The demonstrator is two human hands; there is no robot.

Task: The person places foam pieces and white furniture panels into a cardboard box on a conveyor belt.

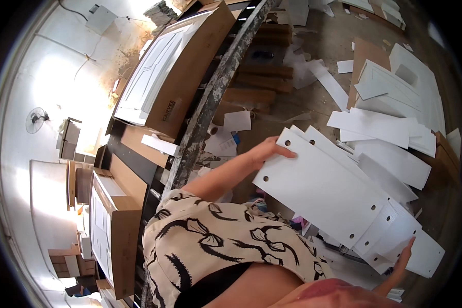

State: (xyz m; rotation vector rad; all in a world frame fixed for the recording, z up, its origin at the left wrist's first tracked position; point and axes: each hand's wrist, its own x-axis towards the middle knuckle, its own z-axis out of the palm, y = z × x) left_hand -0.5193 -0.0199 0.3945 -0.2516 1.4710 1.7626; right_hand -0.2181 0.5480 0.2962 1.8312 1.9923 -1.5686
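While both hands clamped a fanned stack of white flat panels with round holes (323,190), left hand (269,151) at the upper end, right hand (398,269) at the lower corner, many loose white panels (390,128) lay on the floor (318,97), apparently not gathered yet.

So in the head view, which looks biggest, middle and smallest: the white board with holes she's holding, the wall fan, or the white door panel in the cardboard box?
1. White board with holes, though it's nearest the camera.
2. White door panel.
3. Wall fan.
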